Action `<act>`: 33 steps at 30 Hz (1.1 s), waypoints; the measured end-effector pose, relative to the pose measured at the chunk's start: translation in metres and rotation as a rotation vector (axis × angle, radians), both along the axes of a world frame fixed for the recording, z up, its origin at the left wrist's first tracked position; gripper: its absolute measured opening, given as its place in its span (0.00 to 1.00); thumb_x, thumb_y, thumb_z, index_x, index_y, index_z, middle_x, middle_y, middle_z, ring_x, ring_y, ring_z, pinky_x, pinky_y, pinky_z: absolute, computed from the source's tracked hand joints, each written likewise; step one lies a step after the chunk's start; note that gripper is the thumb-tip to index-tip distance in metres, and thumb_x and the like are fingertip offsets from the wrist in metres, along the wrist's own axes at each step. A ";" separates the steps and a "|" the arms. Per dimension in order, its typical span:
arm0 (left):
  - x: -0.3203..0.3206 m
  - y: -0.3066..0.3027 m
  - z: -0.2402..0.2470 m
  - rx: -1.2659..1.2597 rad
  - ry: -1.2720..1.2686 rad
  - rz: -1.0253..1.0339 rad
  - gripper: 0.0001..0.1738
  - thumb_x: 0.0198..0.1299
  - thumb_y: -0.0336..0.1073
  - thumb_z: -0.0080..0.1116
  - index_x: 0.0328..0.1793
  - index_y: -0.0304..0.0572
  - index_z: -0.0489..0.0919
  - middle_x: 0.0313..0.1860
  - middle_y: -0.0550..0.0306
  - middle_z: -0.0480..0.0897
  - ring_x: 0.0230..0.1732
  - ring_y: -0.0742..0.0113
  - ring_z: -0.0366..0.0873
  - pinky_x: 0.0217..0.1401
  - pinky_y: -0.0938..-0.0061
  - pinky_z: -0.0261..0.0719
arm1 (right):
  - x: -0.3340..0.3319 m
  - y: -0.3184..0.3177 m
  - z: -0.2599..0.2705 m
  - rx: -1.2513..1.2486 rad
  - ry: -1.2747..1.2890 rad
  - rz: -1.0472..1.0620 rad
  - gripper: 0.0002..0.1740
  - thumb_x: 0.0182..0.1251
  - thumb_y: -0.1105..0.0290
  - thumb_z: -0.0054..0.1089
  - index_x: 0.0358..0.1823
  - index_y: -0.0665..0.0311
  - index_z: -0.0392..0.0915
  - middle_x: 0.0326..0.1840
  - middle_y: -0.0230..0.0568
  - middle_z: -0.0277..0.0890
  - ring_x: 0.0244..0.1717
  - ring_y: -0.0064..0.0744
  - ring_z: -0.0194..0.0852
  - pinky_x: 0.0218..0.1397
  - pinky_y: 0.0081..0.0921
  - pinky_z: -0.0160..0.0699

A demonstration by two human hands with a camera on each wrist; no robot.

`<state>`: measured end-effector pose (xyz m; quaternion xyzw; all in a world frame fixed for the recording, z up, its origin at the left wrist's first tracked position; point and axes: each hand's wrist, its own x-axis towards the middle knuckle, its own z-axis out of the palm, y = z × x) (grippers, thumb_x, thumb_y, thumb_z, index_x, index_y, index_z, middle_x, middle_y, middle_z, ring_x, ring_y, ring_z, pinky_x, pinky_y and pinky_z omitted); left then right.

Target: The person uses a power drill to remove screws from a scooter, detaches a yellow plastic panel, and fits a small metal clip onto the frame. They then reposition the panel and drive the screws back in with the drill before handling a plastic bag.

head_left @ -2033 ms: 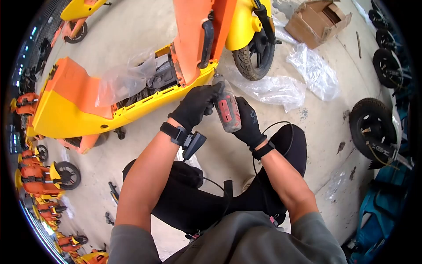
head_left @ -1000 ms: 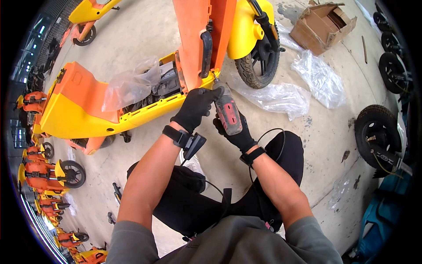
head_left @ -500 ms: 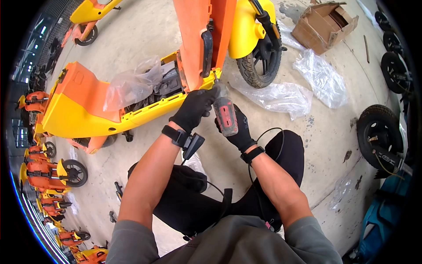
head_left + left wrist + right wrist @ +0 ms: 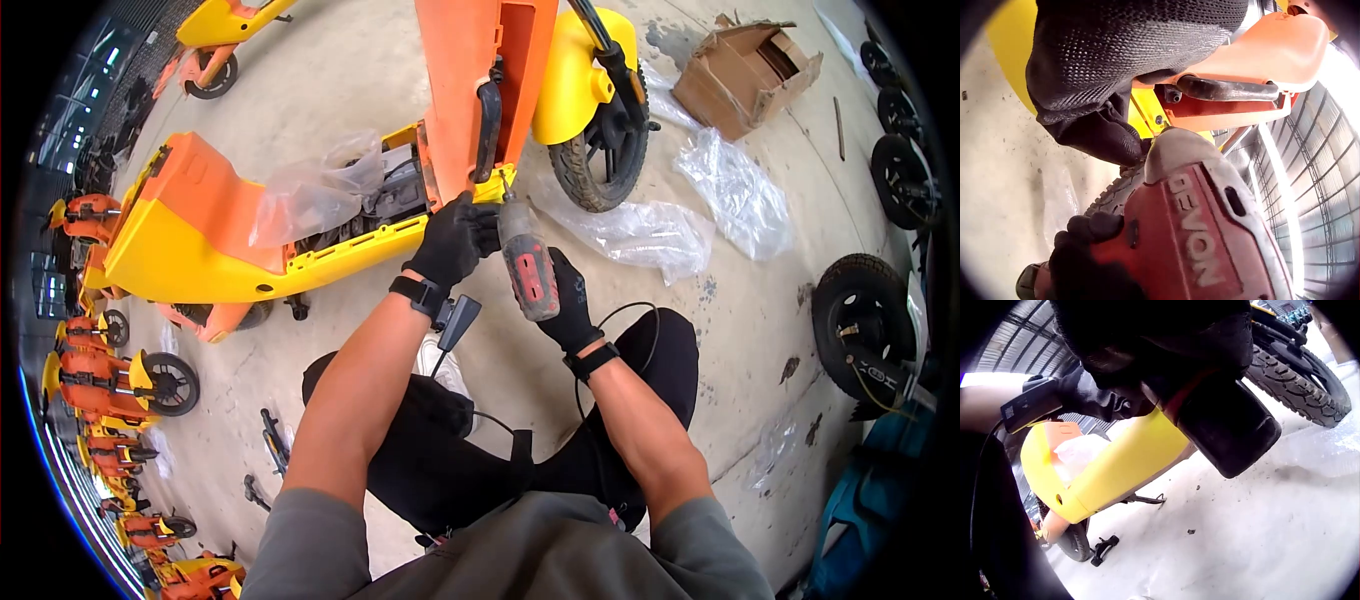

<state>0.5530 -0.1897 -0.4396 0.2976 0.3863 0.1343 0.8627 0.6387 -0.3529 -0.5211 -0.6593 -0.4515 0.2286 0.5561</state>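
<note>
A grey-and-red power driver (image 4: 530,270) is gripped by my right hand (image 4: 568,305), its bit pointing at the yellow frame edge (image 4: 492,188) of a scooter. My left hand (image 4: 455,240) is beside the driver's nose, with one finger extended to the foot of the orange panel (image 4: 455,95). In the left wrist view, the left hand (image 4: 1116,69) partly covers that area, and a screw head (image 4: 1159,119) shows in the yellow part near the driver's tip (image 4: 1166,129). The right wrist view shows the driver's dark base (image 4: 1232,434) below the right hand (image 4: 1166,347).
The scooter's front wheel (image 4: 598,165) stands just beyond the driver. Clear plastic (image 4: 640,235) lies right of it, a cardboard box (image 4: 745,80) farther back. A loose wheel (image 4: 865,310) is at the right; a thin black cable (image 4: 655,330) loops by the right wrist.
My left hand has shifted from the driver's nose toward the orange panel, one finger now reaching up to it. The driver has moved slightly right and down, still in my right hand.
</note>
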 end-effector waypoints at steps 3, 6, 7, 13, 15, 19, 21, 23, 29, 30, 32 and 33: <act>0.002 0.003 -0.009 -0.018 -0.065 0.008 0.28 0.73 0.53 0.36 0.46 0.34 0.77 0.32 0.55 0.80 0.30 0.66 0.76 0.35 0.73 0.74 | 0.002 -0.010 -0.008 -0.019 0.129 0.046 0.25 0.49 0.67 0.68 0.49 0.65 0.72 0.39 0.50 0.76 0.40 0.51 0.78 0.44 0.36 0.77; 0.001 0.010 -0.027 0.025 -0.146 -0.025 0.25 0.72 0.49 0.38 0.50 0.33 0.77 0.39 0.52 0.81 0.37 0.63 0.78 0.42 0.71 0.77 | -0.002 -0.024 -0.004 -0.032 0.262 0.090 0.26 0.49 0.67 0.69 0.51 0.65 0.71 0.39 0.49 0.76 0.40 0.50 0.78 0.44 0.36 0.77; 0.000 0.011 -0.030 0.051 -0.169 -0.027 0.24 0.72 0.47 0.40 0.54 0.32 0.76 0.47 0.50 0.81 0.43 0.62 0.79 0.48 0.69 0.79 | -0.003 -0.028 -0.001 -0.029 0.306 0.109 0.27 0.48 0.67 0.69 0.51 0.65 0.71 0.39 0.49 0.76 0.40 0.50 0.77 0.44 0.35 0.77; 0.016 -0.012 -0.010 1.189 0.540 -0.094 0.14 0.64 0.41 0.56 0.47 0.37 0.79 0.28 0.54 0.81 0.29 0.66 0.79 0.34 0.71 0.76 | -0.004 -0.041 0.020 0.024 0.147 -0.072 0.25 0.50 0.68 0.69 0.50 0.65 0.73 0.42 0.47 0.77 0.41 0.47 0.78 0.41 0.34 0.77; 0.021 -0.015 -0.026 1.407 0.568 0.026 0.15 0.61 0.41 0.59 0.45 0.36 0.79 0.25 0.53 0.81 0.26 0.64 0.79 0.32 0.70 0.75 | 0.007 -0.043 0.018 -0.071 0.270 -0.109 0.17 0.54 0.69 0.68 0.44 0.65 0.74 0.31 0.40 0.78 0.29 0.33 0.78 0.33 0.29 0.77; 0.034 -0.019 -0.047 1.718 0.734 0.314 0.16 0.57 0.41 0.64 0.42 0.35 0.79 0.26 0.47 0.81 0.28 0.57 0.80 0.34 0.67 0.75 | 0.015 -0.046 0.027 -0.053 0.409 -0.186 0.14 0.55 0.70 0.67 0.41 0.64 0.73 0.23 0.33 0.76 0.20 0.22 0.75 0.25 0.24 0.75; 0.049 -0.022 -0.052 1.579 0.769 0.462 0.17 0.55 0.41 0.65 0.42 0.33 0.80 0.31 0.44 0.83 0.34 0.51 0.81 0.38 0.64 0.77 | 0.015 -0.049 0.026 -0.049 0.474 -0.221 0.14 0.55 0.71 0.67 0.41 0.64 0.73 0.23 0.33 0.76 0.21 0.22 0.75 0.25 0.23 0.75; 0.064 -0.025 -0.051 1.544 0.795 0.544 0.17 0.54 0.41 0.65 0.41 0.32 0.80 0.32 0.43 0.83 0.36 0.50 0.82 0.39 0.64 0.77 | 0.017 -0.051 0.018 -0.031 0.451 -0.216 0.15 0.55 0.71 0.67 0.41 0.64 0.73 0.23 0.33 0.76 0.21 0.22 0.75 0.25 0.22 0.75; 0.090 -0.027 -0.053 1.349 0.809 0.770 0.15 0.53 0.38 0.66 0.36 0.30 0.82 0.34 0.41 0.84 0.37 0.48 0.83 0.42 0.65 0.77 | 0.019 -0.063 0.024 -0.004 0.339 -0.217 0.16 0.55 0.71 0.67 0.43 0.65 0.73 0.24 0.34 0.77 0.22 0.23 0.76 0.26 0.22 0.75; 0.093 -0.029 -0.050 1.349 0.804 0.771 0.15 0.53 0.38 0.66 0.36 0.30 0.82 0.34 0.41 0.84 0.37 0.48 0.83 0.42 0.65 0.77 | 0.017 -0.067 0.031 -0.014 0.378 -0.213 0.15 0.55 0.71 0.67 0.43 0.65 0.73 0.24 0.34 0.77 0.22 0.23 0.76 0.26 0.23 0.75; 0.099 -0.030 -0.044 1.251 0.850 0.805 0.13 0.55 0.38 0.63 0.33 0.32 0.82 0.34 0.43 0.84 0.35 0.48 0.82 0.40 0.64 0.77 | 0.017 -0.072 0.041 -0.028 0.428 -0.226 0.15 0.54 0.69 0.69 0.38 0.66 0.74 0.24 0.32 0.76 0.24 0.22 0.75 0.28 0.24 0.73; 0.101 -0.027 -0.046 1.249 0.844 0.803 0.13 0.55 0.38 0.63 0.33 0.32 0.82 0.34 0.43 0.84 0.35 0.48 0.82 0.40 0.64 0.77 | 0.017 -0.073 0.038 -0.022 0.397 -0.227 0.15 0.55 0.70 0.68 0.40 0.66 0.74 0.23 0.33 0.76 0.22 0.23 0.75 0.27 0.24 0.74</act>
